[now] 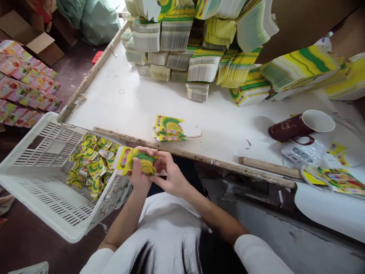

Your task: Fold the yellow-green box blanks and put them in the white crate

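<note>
Now the printed carton [124, 160] is pinched by the left hand's [140, 177] fingers, seemingly for steadiness, its three-o'clock end gripped between the right hand's [174, 178] fingertips.

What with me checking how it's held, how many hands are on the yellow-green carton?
2. The left hand grips the carton's middle, thumb on top; the right hand is at the end farther from the basket. Some fingers are partly hidden.
</note>
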### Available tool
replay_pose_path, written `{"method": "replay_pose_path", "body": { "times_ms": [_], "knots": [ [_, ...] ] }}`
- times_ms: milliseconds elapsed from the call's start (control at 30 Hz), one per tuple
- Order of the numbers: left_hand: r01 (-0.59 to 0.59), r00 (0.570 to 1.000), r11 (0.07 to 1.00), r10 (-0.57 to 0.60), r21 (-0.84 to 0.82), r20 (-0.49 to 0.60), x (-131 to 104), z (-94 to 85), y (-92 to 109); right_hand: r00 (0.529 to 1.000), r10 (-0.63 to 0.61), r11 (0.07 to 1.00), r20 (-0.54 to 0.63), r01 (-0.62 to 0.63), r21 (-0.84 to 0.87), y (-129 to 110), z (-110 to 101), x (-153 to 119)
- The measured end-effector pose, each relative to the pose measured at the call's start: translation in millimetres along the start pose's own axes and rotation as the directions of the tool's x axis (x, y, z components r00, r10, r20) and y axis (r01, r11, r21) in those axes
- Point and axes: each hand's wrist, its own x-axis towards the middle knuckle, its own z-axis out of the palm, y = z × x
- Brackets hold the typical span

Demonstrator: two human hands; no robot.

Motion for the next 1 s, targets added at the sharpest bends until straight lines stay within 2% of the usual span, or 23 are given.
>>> {"method": "replay_pose_path", "body": {
  "times_ms": [100, 167, 300, 433, 500, 600, 700, 767, 833, 867, 900, 967, 1000],
  "knots": [
    [-0.071, 0.993, 0.996, 0.066, -0.046, -0.097, 7.0, 5.6, 9.1, 1.000, -0.005, 0.999, 0.006, 0.004, 0.047, 2.0, 13.6, -4.2],
    [-0.043, 0.994, 0.996, 0.051, 0.080, -0.096, 8.0, 1.7, 10.9, 1.000, 0.000, 1.000, -0.014, -0.001, -0.007, 2.0, 12.6, -2.2],
    [0.020, 1.000, 0.921, -0.010, 0.390, -0.029, -0.3, -17.6, 3.0, 0.993, -0.032, 0.993, -0.110, 0.018, -0.120, 1.4, -4.2, 5.3],
    [-0.022, 0.981, 0.907, 0.100, 0.420, -0.164, -7.9, -39.0, -11.2, 0.987, -0.078, 0.993, -0.138, 0.065, -0.097, 2.4, -21.5, 10.7],
    [0.001, 0.980, 0.897, 0.088, 0.442, -0.181, -6.4, -47.9, -10.0, 0.979, -0.128, 0.986, -0.158, 0.109, -0.125, 3.1, -29.7, 12.2],
    [0.013, 1.000, 0.879, -0.012, 0.476, -0.006, 2.6, -57.4, 12.9, 0.950, -0.254, 0.929, -0.183, 0.186, -0.320, 2.7, -44.8, 13.2],
    [-0.144, 0.969, 0.817, 0.002, 0.558, 0.248, 12.0, -58.4, 47.5, 0.914, -0.399, 0.744, -0.074, 0.276, -0.608, 0.2, -56.7, 12.4],
    [-0.230, 0.919, 0.675, -0.088, 0.701, 0.385, 13.3, -52.6, 61.7, 0.879, -0.467, 0.622, 0.099, 0.406, -0.670, -2.0, -57.1, 10.5],
    [-0.251, 0.868, 0.515, -0.254, 0.819, 0.426, 10.1, -43.5, 62.6, 0.840, -0.503, 0.578, 0.203, 0.501, -0.643, -3.7, -51.7, 7.3],
    [-0.237, 0.858, 0.462, -0.314, 0.855, 0.407, 7.4, -38.9, 58.6, 0.846, -0.504, 0.596, 0.176, 0.488, -0.638, -4.3, -48.1, 5.4],
    [-0.219, 0.860, 0.429, -0.339, 0.877, 0.381, 4.5, -35.1, 52.8, 0.867, -0.490, 0.641, 0.092, 0.430, -0.636, -4.6, -44.7, 3.6],
    [-0.201, 0.888, 0.396, -0.313, 0.896, 0.337, -1.6, -30.5, 39.1, 0.906, -0.396, 0.788, -0.152, 0.249, -0.564, -4.0, -39.2, 1.0],
    [-0.216, 0.902, 0.388, -0.272, 0.896, 0.336, -4.7, -29.6, 32.5, 0.919, -0.314, 0.866, -0.238, 0.174, -0.469, -3.1, -37.3, 0.5]
  ]
}}
